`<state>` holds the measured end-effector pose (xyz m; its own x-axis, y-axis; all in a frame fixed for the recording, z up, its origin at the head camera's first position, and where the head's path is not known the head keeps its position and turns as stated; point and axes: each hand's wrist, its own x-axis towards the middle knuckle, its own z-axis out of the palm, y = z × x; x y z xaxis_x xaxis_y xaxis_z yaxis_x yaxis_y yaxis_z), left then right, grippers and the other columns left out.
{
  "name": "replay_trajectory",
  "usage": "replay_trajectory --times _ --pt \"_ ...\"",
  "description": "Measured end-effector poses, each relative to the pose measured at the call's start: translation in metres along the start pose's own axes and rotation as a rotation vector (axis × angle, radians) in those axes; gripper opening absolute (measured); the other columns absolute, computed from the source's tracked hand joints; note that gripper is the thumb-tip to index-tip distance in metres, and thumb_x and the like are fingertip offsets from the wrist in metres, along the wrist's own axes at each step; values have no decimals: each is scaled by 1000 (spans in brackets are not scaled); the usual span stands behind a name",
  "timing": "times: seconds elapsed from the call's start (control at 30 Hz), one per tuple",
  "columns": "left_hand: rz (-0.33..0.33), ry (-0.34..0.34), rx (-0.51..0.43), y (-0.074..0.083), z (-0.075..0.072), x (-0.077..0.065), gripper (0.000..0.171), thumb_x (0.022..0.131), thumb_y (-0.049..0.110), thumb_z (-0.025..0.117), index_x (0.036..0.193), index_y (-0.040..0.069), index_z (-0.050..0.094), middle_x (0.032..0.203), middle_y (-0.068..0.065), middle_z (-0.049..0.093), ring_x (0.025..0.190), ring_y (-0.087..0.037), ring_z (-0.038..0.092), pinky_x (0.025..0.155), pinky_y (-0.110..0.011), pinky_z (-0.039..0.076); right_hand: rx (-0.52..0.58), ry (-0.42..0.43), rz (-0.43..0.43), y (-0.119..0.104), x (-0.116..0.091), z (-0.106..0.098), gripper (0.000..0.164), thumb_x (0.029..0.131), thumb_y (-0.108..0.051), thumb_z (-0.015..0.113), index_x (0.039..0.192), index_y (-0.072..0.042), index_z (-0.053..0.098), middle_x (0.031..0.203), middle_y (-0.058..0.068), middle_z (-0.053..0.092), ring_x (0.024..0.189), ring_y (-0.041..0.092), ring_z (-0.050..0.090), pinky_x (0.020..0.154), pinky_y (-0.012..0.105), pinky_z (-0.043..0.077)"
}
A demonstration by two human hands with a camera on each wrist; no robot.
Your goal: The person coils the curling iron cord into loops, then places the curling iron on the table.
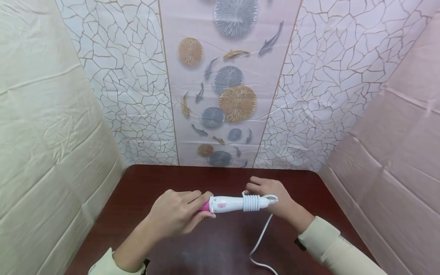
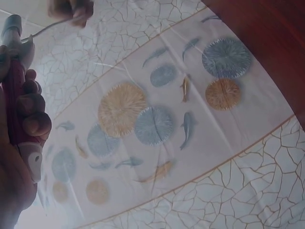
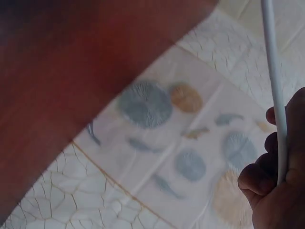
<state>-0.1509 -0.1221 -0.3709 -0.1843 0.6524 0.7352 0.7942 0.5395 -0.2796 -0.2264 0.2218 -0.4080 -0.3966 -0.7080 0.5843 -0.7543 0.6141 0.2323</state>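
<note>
A curling iron with a white handle (image 1: pixel 227 204) and a pink barrel (image 1: pixel 204 206) is held roughly level above the table. My left hand (image 1: pixel 180 210) grips it by the barrel, fingers wrapped around the pink part (image 2: pixel 15 95) in the left wrist view. Several turns of white cord (image 1: pixel 251 203) are coiled round the far end of the handle. My right hand (image 1: pixel 269 193) is just behind that end and holds the cord, which runs through its curled fingers in the right wrist view. The cord's loose length (image 1: pixel 260 238) hangs below the hand toward the front edge.
A dark red-brown table (image 1: pixel 213 244) lies under both hands. Behind it hangs a patterned cloth (image 1: pixel 223 76) with fish and round leaf shapes. Pale cloth walls (image 1: pixel 44 152) close off the left and right sides.
</note>
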Motion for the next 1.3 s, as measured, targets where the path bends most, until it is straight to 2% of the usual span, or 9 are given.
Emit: replay_trajectory --times 0.13,0.2,0.33,0.43,0.57,0.73,0.93,1.17,1.3 --pt "-32 -3 10 -5 0 -1 52 116 55 45 121 12 75 79 8 62 56 -3 46 45 -20 33 16 -4 -20 -16 -9 7 34 71 -6 89 98 -19 74 90 -6 74 73 13 70 62 32 58" --pt "-51 -5 12 -8 1 -2 52 116 54 45 123 12 75 80 8 63 56 -4 47 45 -20 34 31 19 -56 -24 -12 9 34 70 -1 84 95 -22 74 86 -12 76 69 8 68 60 28 57" --pt "-85 -13 22 -13 2 -3 51 116 54 47 123 13 77 80 7 64 55 -4 47 44 -22 37 34 60 -191 -41 -13 6 15 92 -10 74 88 -24 70 81 -15 67 62 3 57 53 22 49" --pt "-105 -16 31 -16 3 -4 49 114 55 51 123 15 77 79 8 63 54 -4 45 44 -22 37 14 88 -268 -53 -10 -3 27 112 -25 59 86 -22 66 81 -12 60 63 7 54 53 20 47" --pt "-126 -22 27 -19 5 -6 46 112 56 56 122 17 77 78 9 62 54 -3 42 44 -21 35 2 108 -347 -64 -7 -18 37 118 -29 47 86 -22 64 80 -12 55 62 10 43 51 19 37" --pt "-137 -21 15 -21 8 -12 43 110 56 61 121 18 77 77 9 63 54 -2 41 45 -21 35 3 160 -441 -71 2 -40 35 116 -23 50 84 -19 63 78 -9 50 64 9 29 52 18 30" --pt "-171 -48 9 -24 12 -16 44 107 58 65 120 18 78 76 10 63 53 -2 39 45 -20 34 29 233 -484 -75 17 -64 38 117 -20 49 81 -17 60 74 -8 44 63 7 25 53 16 25" --pt "-174 -85 18 -26 14 -18 44 105 58 68 120 18 78 80 10 66 53 -4 43 45 -24 38 126 193 -503 -76 20 -73 25 107 -13 45 91 -12 63 79 -6 46 66 5 34 56 14 29" --pt "-156 -113 8 -26 17 -20 43 104 57 70 122 18 78 80 10 66 54 -4 43 46 -25 39 86 189 -496 -69 20 -78 27 102 -9 42 102 -6 69 85 -2 54 68 9 45 56 17 39"
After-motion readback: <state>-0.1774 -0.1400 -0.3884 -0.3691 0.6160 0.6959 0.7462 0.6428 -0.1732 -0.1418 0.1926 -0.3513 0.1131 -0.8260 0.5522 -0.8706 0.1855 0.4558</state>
